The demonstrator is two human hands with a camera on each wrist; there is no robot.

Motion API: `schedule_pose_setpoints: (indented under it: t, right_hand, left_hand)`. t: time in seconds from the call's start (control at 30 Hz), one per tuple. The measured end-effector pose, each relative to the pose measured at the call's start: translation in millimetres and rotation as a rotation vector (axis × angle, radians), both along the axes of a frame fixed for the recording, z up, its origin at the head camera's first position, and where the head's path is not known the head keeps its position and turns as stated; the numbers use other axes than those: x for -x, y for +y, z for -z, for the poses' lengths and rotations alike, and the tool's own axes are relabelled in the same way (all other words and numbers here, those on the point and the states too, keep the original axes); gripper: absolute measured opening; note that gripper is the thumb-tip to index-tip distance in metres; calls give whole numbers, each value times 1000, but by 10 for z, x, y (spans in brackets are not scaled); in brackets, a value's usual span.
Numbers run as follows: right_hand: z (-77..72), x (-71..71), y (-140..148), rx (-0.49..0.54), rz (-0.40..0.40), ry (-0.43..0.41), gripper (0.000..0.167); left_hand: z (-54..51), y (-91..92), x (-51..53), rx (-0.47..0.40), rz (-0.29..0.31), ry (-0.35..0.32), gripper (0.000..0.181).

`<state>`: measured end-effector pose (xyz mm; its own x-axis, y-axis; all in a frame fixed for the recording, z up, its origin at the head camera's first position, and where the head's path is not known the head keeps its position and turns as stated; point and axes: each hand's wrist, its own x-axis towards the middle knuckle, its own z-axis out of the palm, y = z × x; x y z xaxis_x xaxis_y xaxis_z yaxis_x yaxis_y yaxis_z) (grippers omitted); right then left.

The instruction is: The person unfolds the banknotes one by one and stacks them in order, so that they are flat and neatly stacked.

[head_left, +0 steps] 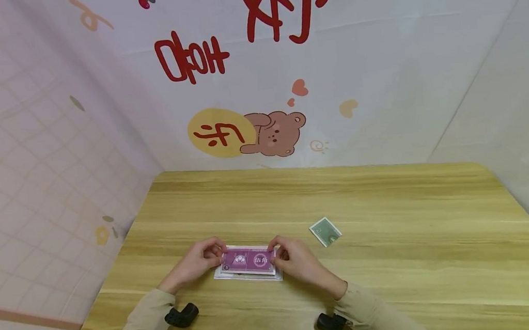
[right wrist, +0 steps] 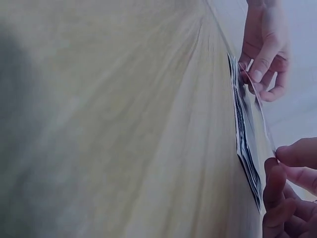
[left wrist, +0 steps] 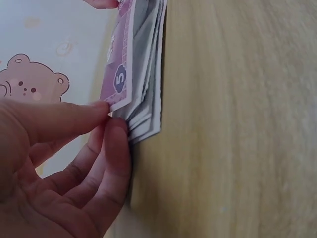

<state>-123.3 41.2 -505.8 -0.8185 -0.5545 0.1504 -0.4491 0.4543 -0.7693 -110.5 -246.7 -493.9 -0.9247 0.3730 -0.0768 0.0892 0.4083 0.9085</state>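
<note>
A purple play banknote (head_left: pixel 247 260) marked with a 5 lies over a stack of paper notes (head_left: pixel 250 277) on the wooden table. My left hand (head_left: pixel 202 260) pinches its left end between thumb and fingers; the left wrist view shows the thumb on the note's corner (left wrist: pixel 120 82). At the other end my right hand (head_left: pixel 297 261) pinches the right edge. In the right wrist view the purple note (right wrist: pixel 261 116) is raised a little above the stack (right wrist: pixel 242 134), bowing slightly. The notes beneath are slightly fanned at their edges.
A small green note (head_left: pixel 325 231) lies apart, tilted, to the right of the stack. The wooden table (head_left: pixel 414 236) reaches to a white printed backdrop (head_left: pixel 378 73) with a bear and red characters. Black wrist straps' devices (head_left: pixel 181 315) sit by both sleeves.
</note>
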Motion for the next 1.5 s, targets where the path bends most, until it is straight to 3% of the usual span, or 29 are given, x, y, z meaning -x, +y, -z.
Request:
schedule_pose_setpoints:
  t: [0.2, 0.6, 1.0, 1.2, 1.5]
  right_hand:
    - [7, 13, -35, -55, 10, 43, 17]
    - [15, 27, -41, -96, -12, 41, 18]
    - [-19, 23, -64, -90, -64, -2, 23]
    - [12, 34, -78, -133, -65, 49, 25]
    - [-35, 49, 42, -25, -102, -29, 19]
  left_hand:
    - [13, 5, -3, 24, -11, 0, 16]
    - [-9, 21, -34, 95, -34, 30, 12]
    - [2, -16, -34, 131, 6, 58, 16]
    - [3, -12, -18, 149, 19, 74, 14]
    - [-65, 42, 1, 139, 14, -9, 11]
